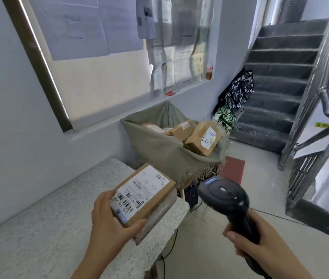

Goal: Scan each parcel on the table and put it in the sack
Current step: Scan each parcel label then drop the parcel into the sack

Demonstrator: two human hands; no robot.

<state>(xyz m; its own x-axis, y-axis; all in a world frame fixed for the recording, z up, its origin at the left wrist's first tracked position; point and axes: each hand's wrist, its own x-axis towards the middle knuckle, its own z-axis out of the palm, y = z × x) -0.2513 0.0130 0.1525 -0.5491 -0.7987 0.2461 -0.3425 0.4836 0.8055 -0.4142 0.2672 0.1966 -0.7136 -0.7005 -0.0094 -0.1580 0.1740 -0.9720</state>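
A speckled stone table (38, 218) fills the lower left of the frame. Over its right end, low centre, the left hand (107, 222) grips a brown cardboard parcel (149, 190) by its near end, thumb curled against the near right corner and fingers along the left side, with the white barcode label facing up. Above it, at mid-frame, a grey-green sack (159, 156) stands open below the window ledge, with several labelled boxes (201, 137) piled inside it to the brim. Just right of the parcel and not touching it is a black handheld scanner (226, 196) — the right hand (260, 244), at lower right, has its fingers wrapped round the handle. A dark staircase (280, 77) climbs in the upper right
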